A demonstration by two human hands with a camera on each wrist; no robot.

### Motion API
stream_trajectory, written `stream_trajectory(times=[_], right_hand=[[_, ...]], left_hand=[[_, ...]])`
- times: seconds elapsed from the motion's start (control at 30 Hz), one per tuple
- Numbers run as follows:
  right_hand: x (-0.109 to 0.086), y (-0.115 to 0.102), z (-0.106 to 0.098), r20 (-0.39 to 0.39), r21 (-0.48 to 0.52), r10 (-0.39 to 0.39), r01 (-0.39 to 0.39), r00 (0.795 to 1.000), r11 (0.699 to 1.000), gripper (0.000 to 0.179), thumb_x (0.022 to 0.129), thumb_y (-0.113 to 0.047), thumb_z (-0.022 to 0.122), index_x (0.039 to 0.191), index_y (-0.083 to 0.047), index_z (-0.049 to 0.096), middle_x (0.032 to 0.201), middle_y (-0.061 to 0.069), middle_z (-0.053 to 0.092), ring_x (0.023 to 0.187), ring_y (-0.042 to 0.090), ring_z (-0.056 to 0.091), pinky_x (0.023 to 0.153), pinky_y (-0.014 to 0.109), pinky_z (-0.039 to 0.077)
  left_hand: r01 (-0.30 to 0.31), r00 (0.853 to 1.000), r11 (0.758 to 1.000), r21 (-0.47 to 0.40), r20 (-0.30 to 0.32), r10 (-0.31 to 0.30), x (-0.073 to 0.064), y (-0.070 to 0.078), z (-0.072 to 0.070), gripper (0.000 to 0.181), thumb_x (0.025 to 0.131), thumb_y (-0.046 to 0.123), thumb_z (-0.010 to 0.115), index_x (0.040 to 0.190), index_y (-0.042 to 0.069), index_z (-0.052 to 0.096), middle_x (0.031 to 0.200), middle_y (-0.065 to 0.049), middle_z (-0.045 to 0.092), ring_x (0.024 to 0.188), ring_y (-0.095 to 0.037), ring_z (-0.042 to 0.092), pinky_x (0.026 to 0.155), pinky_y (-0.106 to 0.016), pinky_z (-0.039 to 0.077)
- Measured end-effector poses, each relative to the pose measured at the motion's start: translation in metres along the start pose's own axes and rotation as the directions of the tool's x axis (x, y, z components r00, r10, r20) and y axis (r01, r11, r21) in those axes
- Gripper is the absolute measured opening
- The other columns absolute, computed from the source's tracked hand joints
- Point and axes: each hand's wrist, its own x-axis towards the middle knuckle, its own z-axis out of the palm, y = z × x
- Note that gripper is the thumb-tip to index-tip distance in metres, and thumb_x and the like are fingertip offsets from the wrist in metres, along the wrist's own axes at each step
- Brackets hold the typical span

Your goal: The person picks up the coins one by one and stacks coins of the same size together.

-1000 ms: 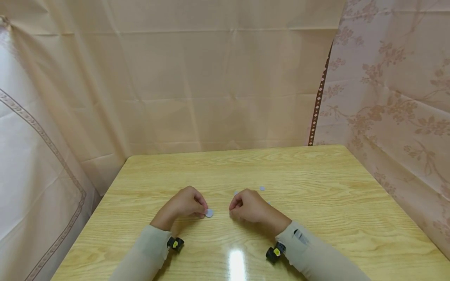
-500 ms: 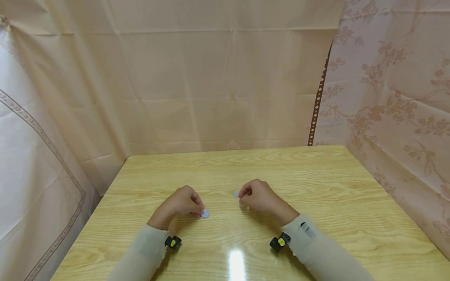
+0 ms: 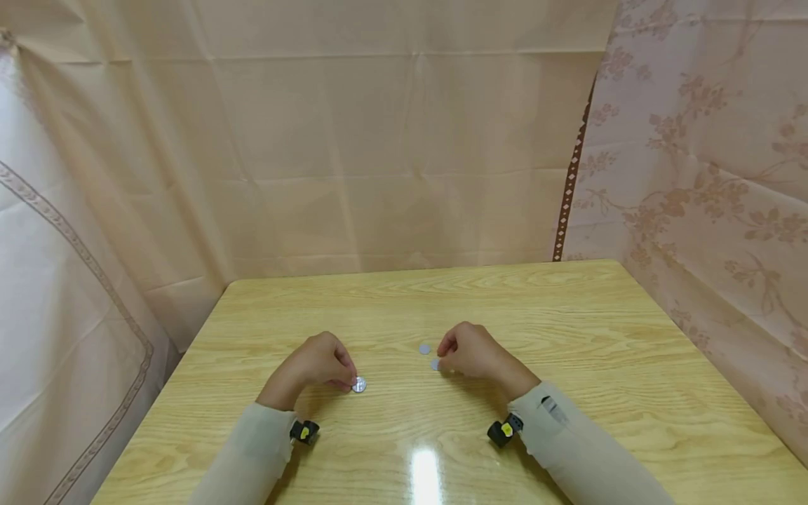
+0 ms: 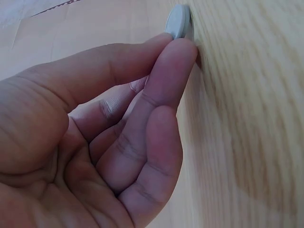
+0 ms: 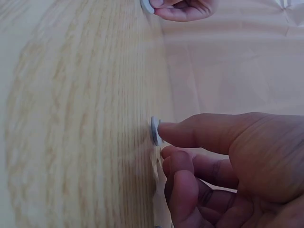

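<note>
In the head view my left hand pinches a silver coin between thumb and fingertips, low over the table. The left wrist view shows this coin standing out past the thumb and index tips, close to the wood. My right hand has its fingers curled, with thumb and index at a second coin. From the right wrist the thumb tip overlaps that coin right by the tabletop. Just beyond it another coin lies flat on the table.
The wooden table has a glare spot near its front. A beige curtain hangs behind it, with a flowered cloth on the right. Each wrist carries a small black camera.
My left hand has slid a little left with its coin, whose stamped face now shows. My right hand has moved right and away from me, and a coin now shows at its fingertips.
</note>
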Motion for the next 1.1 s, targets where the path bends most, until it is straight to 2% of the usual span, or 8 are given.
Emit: stream_trajectory(times=[0.33, 0.63, 0.9, 1.1], right_hand=[[0.001, 0.001, -0.001, -0.017, -0.030, -0.011, 0.010, 1.000, 0.999, 0.012, 0.076, -0.015, 0.079, 0.084, -0.012, 0.070, 0.073, 0.000, 0.064, 0.059, 0.016, 0.057, 0.052, 0.030, 0.050], [0.003, 0.003, 0.004, 0.002, -0.044, -0.053, 0.053, 0.999, 0.998, 0.010, 0.076, -0.014, 0.079, 0.084, -0.016, 0.073, 0.072, -0.002, 0.063, 0.059, 0.014, 0.053, 0.052, 0.028, 0.047], [0.003, 0.003, 0.005, -0.001, -0.073, -0.079, 0.079, 0.997, 0.994, 0.008, 0.076, -0.014, 0.078, 0.082, -0.016, 0.073, 0.068, -0.002, 0.061, 0.058, 0.012, 0.051, 0.052, 0.027, 0.043], [0.003, 0.002, 0.004, -0.007, -0.120, -0.092, 0.091, 0.996, 0.989, 0.010, 0.076, -0.015, 0.079, 0.079, -0.016, 0.069, 0.069, -0.003, 0.060, 0.063, 0.013, 0.051, 0.058, 0.028, 0.044]], left_hand=[[0.010, 0.999, 1.000, 0.013, -0.031, -0.010, 0.001, 0.003, 0.000, 0.006, 0.078, 0.005, 0.075, 0.072, 0.005, 0.072, 0.072, -0.005, 0.070, 0.065, -0.019, 0.067, 0.063, -0.033, 0.056], [0.027, 0.999, 0.999, 0.041, -0.044, -0.026, -0.005, 0.007, 0.000, 0.006, 0.078, 0.005, 0.074, 0.073, 0.004, 0.072, 0.072, -0.005, 0.069, 0.065, -0.020, 0.066, 0.064, -0.034, 0.056], [0.012, 0.999, 0.998, 0.057, -0.036, -0.010, -0.008, 0.011, 0.001, 0.005, 0.076, 0.005, 0.077, 0.074, 0.004, 0.072, 0.073, -0.004, 0.069, 0.066, -0.018, 0.065, 0.065, -0.034, 0.056], [-0.006, 0.999, 0.993, 0.115, -0.044, 0.011, -0.007, 0.012, 0.002, 0.011, 0.071, 0.009, 0.082, 0.074, 0.008, 0.071, 0.073, -0.002, 0.068, 0.068, -0.018, 0.061, 0.064, -0.033, 0.051]])
